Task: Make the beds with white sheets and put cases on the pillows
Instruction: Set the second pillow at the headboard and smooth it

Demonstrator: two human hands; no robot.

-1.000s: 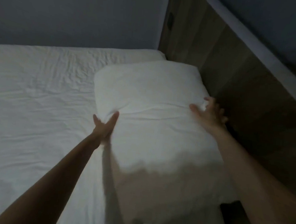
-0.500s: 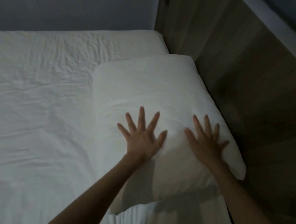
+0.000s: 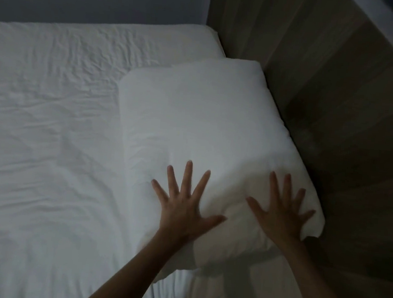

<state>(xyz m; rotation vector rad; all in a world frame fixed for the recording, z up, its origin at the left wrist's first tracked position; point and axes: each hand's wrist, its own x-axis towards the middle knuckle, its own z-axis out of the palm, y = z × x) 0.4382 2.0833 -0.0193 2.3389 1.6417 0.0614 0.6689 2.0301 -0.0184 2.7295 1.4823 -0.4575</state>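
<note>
My left hand (image 3: 184,210) and right hand (image 3: 280,217) lie flat with fingers spread on the near end of the pillow (image 3: 199,130), gripping nothing, I think to press it smooth. It rests on the white sheet (image 3: 45,158), against the wooden headboard (image 3: 350,115).

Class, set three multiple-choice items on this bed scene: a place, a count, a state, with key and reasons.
1. Where does the pillow lie?
A. mid-bed
B. along the wooden headboard
C. on the floor

2. How many hands touch the pillow?
A. none
B. one
C. two

3. How are the fingers of the left hand?
A. spread straight
B. in a fist
C. pinching a corner

Key:
1 B: its edge runs beside the headboard.
2 C: left hand and right hand both rest on it.
3 A: they lie straight, apart.
</note>
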